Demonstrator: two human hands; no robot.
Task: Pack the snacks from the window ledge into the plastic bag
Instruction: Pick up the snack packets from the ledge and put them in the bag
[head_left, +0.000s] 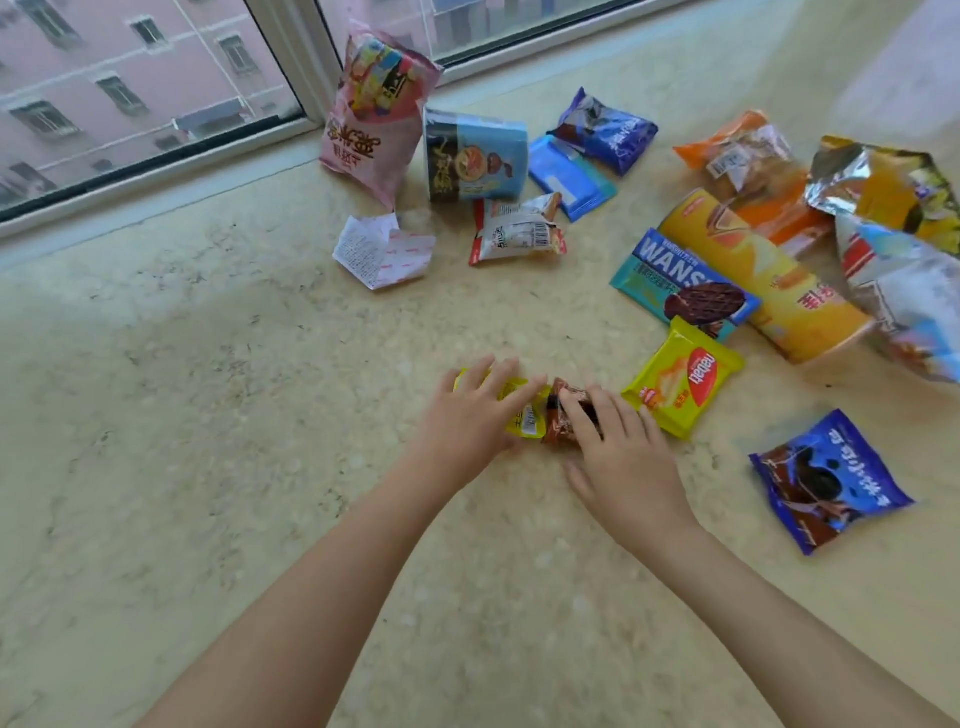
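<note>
Left hand (467, 410) lies flat on the yellow pack (522, 410), right hand (618, 447) on the brown pack (563, 415), fingers (576, 413) spread, nothing gripped. Both packs on ledge (208, 364). Curl round both together, lift clear (bag not in view).
</note>
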